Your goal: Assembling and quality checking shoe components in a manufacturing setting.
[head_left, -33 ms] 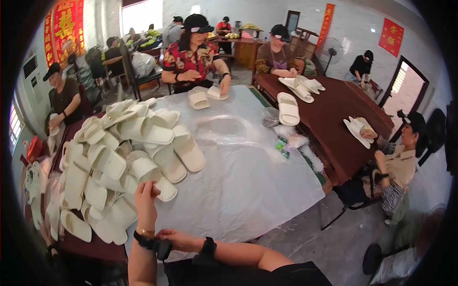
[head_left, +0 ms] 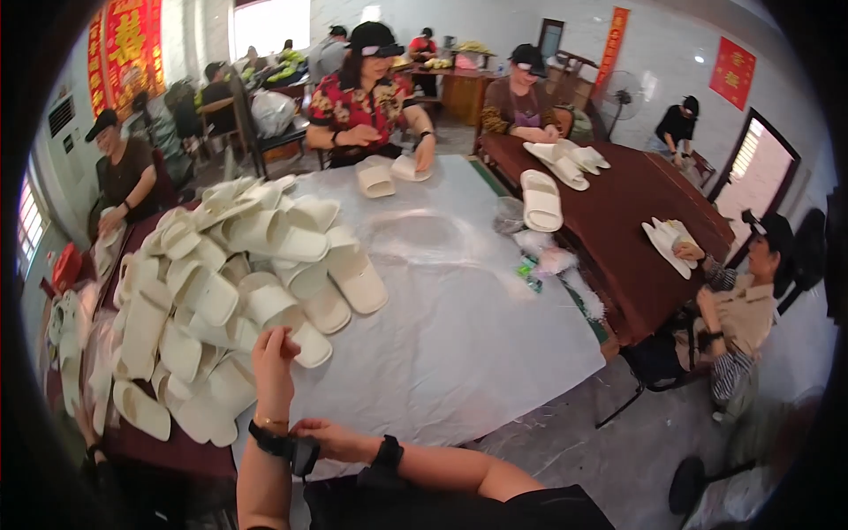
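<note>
**Left hand reaching into the slipper pile**

Head view: the left hand [head_left: 272, 364] is rising toward twelve o'clock, its fingers [head_left: 276, 340] bunching together against a cream slipper [head_left: 291, 329] at the near edge of the pile [head_left: 212, 283]. That slipper is lying just beyond the fingertips, its long axis running toward four o'clock. The right hand [head_left: 329, 439] is resting loosely curled near the left wrist, farther from the pile, above the white-covered tabletop [head_left: 459, 318].
</note>
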{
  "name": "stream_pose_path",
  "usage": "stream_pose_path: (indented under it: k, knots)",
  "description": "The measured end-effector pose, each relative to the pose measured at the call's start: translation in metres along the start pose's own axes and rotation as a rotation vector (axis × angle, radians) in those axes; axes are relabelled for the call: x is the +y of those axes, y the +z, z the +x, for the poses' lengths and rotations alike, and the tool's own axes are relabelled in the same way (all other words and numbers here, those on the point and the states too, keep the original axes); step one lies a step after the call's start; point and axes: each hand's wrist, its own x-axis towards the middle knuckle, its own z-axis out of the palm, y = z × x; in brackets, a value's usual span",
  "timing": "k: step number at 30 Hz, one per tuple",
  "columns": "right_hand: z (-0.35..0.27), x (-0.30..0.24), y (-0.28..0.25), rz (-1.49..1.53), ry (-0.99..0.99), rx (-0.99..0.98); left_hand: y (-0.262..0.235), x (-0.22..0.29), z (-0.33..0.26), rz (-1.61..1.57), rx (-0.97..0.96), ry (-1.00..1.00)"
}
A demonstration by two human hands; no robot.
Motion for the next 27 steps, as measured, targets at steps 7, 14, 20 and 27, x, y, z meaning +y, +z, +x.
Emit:
stream_pose_path:
  k: [7,14,20,27]
  knots:
    - [-0.013,-0.022,0.015,-0.093,-0.031,0.076,0.004,0.007,0.017,-0.255,0.049,-0.180]
    - [-0.012,-0.015,0.015,-0.140,-0.027,0.042,-0.006,0.003,0.016,-0.461,0.102,-0.354]
    - [-0.023,-0.021,0.033,-0.186,-0.071,0.069,-0.007,0.008,0.010,-0.516,0.107,-0.367]
    - [-0.027,-0.023,0.045,-0.192,-0.075,0.064,-0.009,0.012,0.007,-0.513,0.067,-0.311]
